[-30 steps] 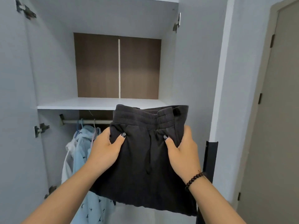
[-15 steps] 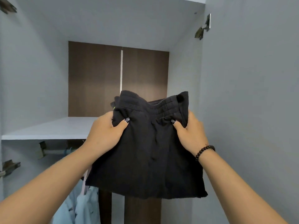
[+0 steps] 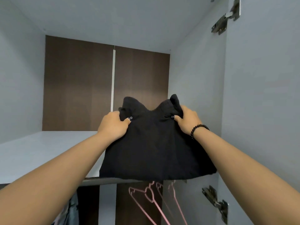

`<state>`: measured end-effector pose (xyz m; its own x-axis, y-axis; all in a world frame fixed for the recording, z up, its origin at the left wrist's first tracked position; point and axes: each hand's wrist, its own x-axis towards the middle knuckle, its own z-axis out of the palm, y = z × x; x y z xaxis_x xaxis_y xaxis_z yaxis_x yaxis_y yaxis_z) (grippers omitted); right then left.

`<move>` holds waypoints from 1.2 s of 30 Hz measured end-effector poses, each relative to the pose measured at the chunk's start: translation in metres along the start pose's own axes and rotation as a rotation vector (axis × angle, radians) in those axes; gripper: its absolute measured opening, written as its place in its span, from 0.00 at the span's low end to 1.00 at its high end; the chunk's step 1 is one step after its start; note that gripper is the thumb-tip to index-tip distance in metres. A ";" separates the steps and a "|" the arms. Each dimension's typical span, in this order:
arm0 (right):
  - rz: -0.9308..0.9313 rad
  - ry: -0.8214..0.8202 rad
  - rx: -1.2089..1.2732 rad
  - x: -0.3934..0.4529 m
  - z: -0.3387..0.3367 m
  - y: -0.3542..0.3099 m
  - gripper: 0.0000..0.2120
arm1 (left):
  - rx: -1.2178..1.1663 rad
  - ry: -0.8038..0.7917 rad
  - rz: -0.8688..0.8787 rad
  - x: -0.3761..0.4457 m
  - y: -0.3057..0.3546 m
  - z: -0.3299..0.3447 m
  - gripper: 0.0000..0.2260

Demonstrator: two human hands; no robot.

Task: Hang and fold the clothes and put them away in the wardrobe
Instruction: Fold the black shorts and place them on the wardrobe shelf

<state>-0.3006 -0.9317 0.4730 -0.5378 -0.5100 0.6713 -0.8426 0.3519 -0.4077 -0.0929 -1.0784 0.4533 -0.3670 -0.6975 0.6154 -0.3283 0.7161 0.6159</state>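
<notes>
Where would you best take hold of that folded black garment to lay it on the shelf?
At its two upper corners, one from each side, thumbs on top, as the left hand and right hand do now. The folded black garment is limp: its top edge dips between the hands, so a grip on one side would probably let the fold fall open above the shelf.

Folded garment [image 3: 155, 146]: black cloth, matt, soft knit look. Shelf [image 3: 40, 148]: smooth pale laminate, slight sheen. Back panel [image 3: 78, 85]: brown wood-grain, matt. Hinges [image 3: 225, 20]: dull metal. Hangers [image 3: 149, 197]: pink, smooth. Wrist bracelet [image 3: 198, 129]: dark glossy beads.
</notes>
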 end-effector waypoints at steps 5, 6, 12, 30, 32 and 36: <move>0.054 -0.077 -0.112 0.038 0.039 0.031 0.07 | 0.058 -0.119 -0.100 0.032 -0.026 0.044 0.13; 0.065 -0.106 -0.127 0.043 0.048 0.036 0.07 | 0.064 -0.150 -0.125 0.035 -0.031 0.051 0.13; 0.117 -0.369 -0.270 0.048 0.076 0.052 0.12 | 0.075 -0.396 -0.230 0.033 -0.038 0.052 0.07; 0.032 -0.531 -0.254 -0.068 0.053 0.010 0.24 | 0.261 -0.684 0.160 -0.044 -0.013 0.042 0.25; 0.032 -0.552 -0.252 -0.060 0.053 0.018 0.24 | 0.290 -0.667 0.180 -0.041 -0.010 0.053 0.26; 0.056 -0.565 -0.235 -0.048 0.054 0.029 0.24 | 0.312 -0.655 0.188 -0.034 -0.006 0.068 0.26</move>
<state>-0.3007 -0.9395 0.3951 -0.5673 -0.8002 0.1947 -0.8183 0.5211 -0.2425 -0.1370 -1.0571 0.3953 -0.8524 -0.4754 0.2176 -0.4047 0.8634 0.3012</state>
